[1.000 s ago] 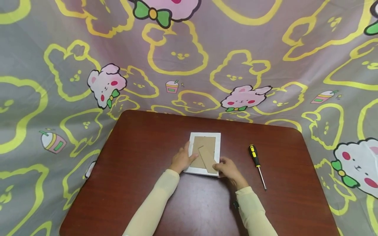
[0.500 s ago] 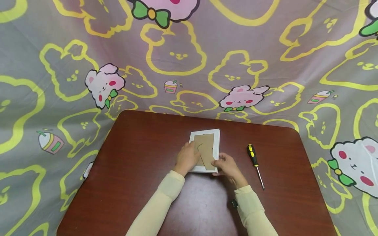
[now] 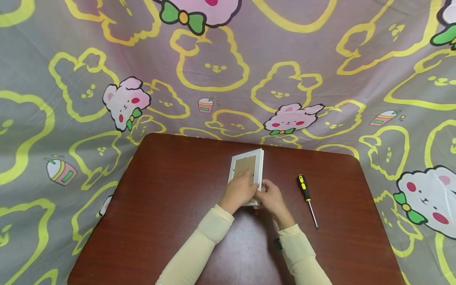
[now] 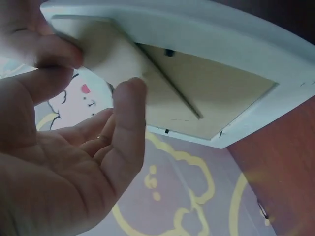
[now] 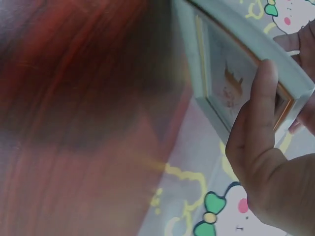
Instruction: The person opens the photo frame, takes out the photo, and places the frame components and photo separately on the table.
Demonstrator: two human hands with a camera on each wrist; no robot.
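Observation:
A white picture frame (image 3: 246, 165) is tilted up off the brown table (image 3: 160, 198), its cardboard back toward me. My left hand (image 3: 240, 190) lies against that back (image 4: 216, 93), finger and thumb pinching the folding cardboard stand (image 4: 110, 56). My right hand (image 3: 269, 196) grips the frame's lower right edge. In the right wrist view the right hand's thumb (image 5: 263, 98) lies along the white rim, and the frame's front (image 5: 229, 81) shows a picture with an orange shape. The left hand (image 4: 74, 167) fills the lower left of the left wrist view.
A screwdriver (image 3: 305, 190) with a black and yellow handle lies on the table right of the right hand, blade toward me. A cloth printed with rabbits (image 3: 213, 59) hangs behind and round the table. Cream sleeves (image 3: 203, 241) cover both forearms.
The frame lay flat, back up, a second ago; now its right side is raised and it stands steeply tilted. Both hands have moved closer together on it.

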